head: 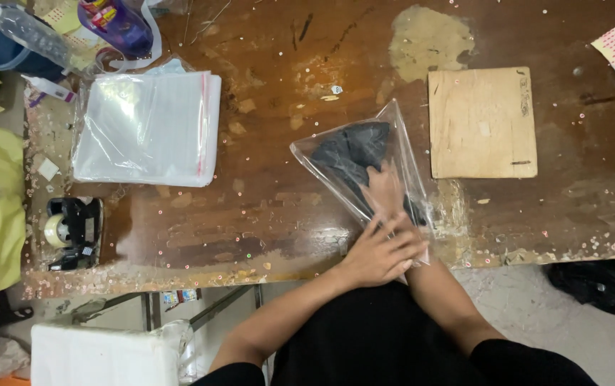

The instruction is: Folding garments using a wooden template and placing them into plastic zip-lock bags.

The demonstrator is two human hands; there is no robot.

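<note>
Head view: bag stack [146, 129] left, board [482, 123] right, tape dispenser [71, 232].

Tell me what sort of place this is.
Probably a small packing workbench. A stack of clear plastic bags and a tape dispenser lie on the worn wooden table, and the right hand is inside a clear bag holding dark fabric.
</note>
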